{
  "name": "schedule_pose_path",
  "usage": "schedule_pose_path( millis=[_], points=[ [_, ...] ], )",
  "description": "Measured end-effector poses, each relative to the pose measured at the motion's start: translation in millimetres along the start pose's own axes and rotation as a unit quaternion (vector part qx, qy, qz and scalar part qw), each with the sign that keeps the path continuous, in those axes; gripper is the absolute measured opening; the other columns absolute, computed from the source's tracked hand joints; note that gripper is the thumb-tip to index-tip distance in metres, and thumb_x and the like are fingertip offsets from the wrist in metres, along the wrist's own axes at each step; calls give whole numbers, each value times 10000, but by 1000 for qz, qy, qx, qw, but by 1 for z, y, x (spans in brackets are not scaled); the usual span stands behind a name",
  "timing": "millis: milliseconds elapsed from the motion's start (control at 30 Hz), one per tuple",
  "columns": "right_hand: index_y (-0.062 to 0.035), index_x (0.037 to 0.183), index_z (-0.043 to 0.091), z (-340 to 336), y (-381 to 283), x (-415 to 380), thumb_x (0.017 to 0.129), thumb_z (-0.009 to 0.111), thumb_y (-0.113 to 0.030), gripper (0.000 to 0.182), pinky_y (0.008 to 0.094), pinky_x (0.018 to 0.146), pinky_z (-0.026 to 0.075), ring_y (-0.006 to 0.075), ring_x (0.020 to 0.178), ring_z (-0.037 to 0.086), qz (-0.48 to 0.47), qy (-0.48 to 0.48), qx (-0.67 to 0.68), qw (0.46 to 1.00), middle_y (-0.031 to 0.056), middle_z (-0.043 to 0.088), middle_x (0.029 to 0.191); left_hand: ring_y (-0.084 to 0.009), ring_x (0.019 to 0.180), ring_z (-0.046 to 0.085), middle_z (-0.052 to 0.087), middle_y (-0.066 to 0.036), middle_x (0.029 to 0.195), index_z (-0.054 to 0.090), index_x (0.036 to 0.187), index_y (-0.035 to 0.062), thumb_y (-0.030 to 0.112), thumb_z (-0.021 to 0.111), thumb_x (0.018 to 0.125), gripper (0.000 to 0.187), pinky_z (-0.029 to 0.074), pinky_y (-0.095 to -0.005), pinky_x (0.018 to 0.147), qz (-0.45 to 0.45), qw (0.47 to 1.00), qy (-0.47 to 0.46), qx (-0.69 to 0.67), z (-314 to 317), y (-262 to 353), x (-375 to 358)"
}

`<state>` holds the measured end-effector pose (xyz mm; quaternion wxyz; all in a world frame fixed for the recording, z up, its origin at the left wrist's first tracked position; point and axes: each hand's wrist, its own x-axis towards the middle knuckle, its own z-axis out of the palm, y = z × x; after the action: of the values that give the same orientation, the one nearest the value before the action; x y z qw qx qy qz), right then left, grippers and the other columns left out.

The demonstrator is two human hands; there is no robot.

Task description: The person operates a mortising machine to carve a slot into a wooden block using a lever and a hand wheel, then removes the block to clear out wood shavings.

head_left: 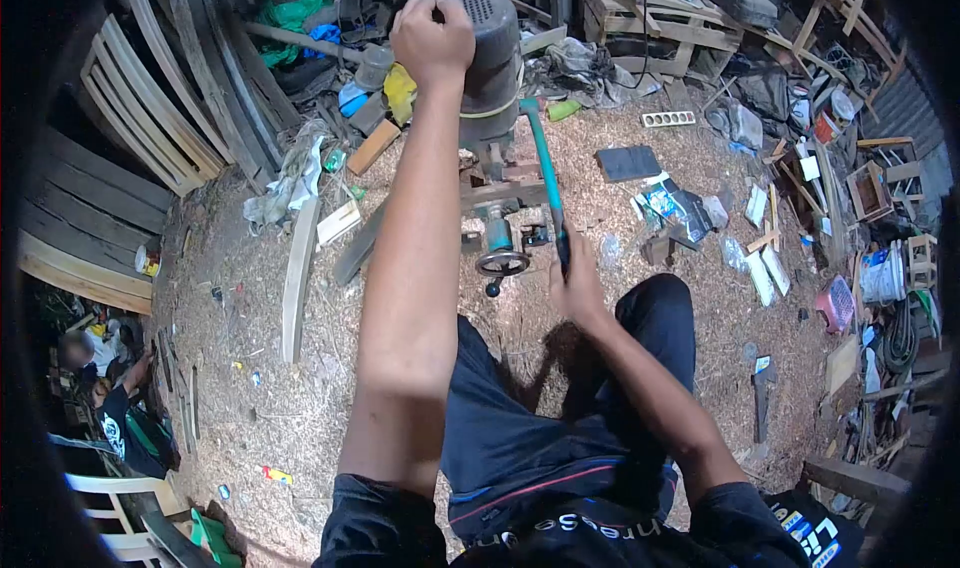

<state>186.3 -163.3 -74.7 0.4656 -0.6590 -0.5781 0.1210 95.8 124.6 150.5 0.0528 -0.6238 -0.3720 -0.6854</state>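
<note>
My left hand [433,38] is at the top of the dark ribbed motor housing [490,43] of a machine, its fingers curled and closed at the edge; what they grip, if anything, is hidden. My right hand [578,280] is wrapped round the black grip of a hammer-like tool with a teal shaft [547,158]. The tool's head rests near the lower side of the motor housing. Below the housing, between my two arms, are the machine's metal slide and a round handwheel [502,263] with a black knob.
Wood shavings cover the ground [300,408]. A wooden board [300,278] lies left of my left arm. A dark flat block [628,163] and a white power strip [668,119] lie to the right. Another person [130,418] is at the far left.
</note>
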Motion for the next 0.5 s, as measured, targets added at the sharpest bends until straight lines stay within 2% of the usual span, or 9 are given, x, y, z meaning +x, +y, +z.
schedule_pose_path(
  millis=[67, 133, 167, 233, 300, 367, 467, 500],
  points=[
    [40, 1358, 401, -35, -39, 30, 893, 552, -45, 496, 494, 1024, 409, 481, 1129, 517, 25, -26, 42, 998, 309, 461, 1267, -389, 825, 647, 689, -174, 857, 716, 792, 21, 286, 542, 828, 320, 502, -442, 756, -8, 1000, 2, -12, -2, 7, 5],
    [40, 1172, 552, -62, -81, 70, 897, 587, -79, 302, 476, 982, 439, 444, 1115, 542, -61, 42, 19, 997, 298, 506, 1223, -387, 846, 633, 684, -172, 847, 698, 764, -7, 256, 535, 815, 314, 492, -454, 787, -8, 1000, 7, -18, 1, 8, 13],
    [48, 1012, 611, -71, -94, 91, 942, 583, -188, 248, 444, 877, 491, 413, 997, 609, -68, 34, 31, 997, 261, 595, 1050, -388, 831, 640, 685, -177, 848, 706, 775, 2, 268, 539, 821, 318, 496, -448, 771, -3, 1000, 7, -16, 0, 8, 15],
    [34, 940, 626, -105, -141, 134, 983, 541, -321, 368, 427, 764, 512, 371, 817, 651, 93, -91, 97, 987, 214, 640, 863, -389, 802, 652, 687, -187, 849, 720, 796, 20, 294, 547, 835, 326, 504, -436, 738, 9, 1000, 10, -12, 0, 8, 22],
    [10, 930, 637, -114, -155, 169, 995, 511, -413, 446, 395, 692, 517, 317, 649, 645, 55, -10, 196, 979, 166, 650, 713, -390, 790, 651, 682, -191, 829, 717, 793, 15, 290, 545, 834, 326, 503, -434, 735, 3, 1000, 5, -22, -2, 14, 30],
    [-3, 994, 674, -112, -172, 204, 981, 543, -413, 430, 370, 677, 528, 266, 655, 677, 16, 58, 295, 954, 168, 682, 726, -391, 781, 650, 678, -194, 811, 714, 791, 12, 286, 544, 833, 326, 502, -431, 732, -5, 1000, -7, -24, -7, 20, 35],
    [0, 1091, 632, -103, -162, 263, 994, 519, -467, 490, 313, 608, 544, 160, 636, 666, -52, 89, 254, 962, 101, 674, 923, -388, 771, 651, 674, -198, 795, 712, 788, 11, 284, 543, 830, 324, 501, -425, 728, -7, 1000, -22, -18, -9, 24, 44],
    [-3, 1020, 622, -102, -166, 276, 998, 510, -420, 433, 324, 617, 515, 170, 635, 628, -70, 101, 236, 964, 101, 635, 850, -387, 768, 652, 675, -199, 796, 712, 785, 13, 285, 543, 830, 324, 501, -423, 728, -6, 1000, -23, -15, -8, 24, 46]
  ],
)
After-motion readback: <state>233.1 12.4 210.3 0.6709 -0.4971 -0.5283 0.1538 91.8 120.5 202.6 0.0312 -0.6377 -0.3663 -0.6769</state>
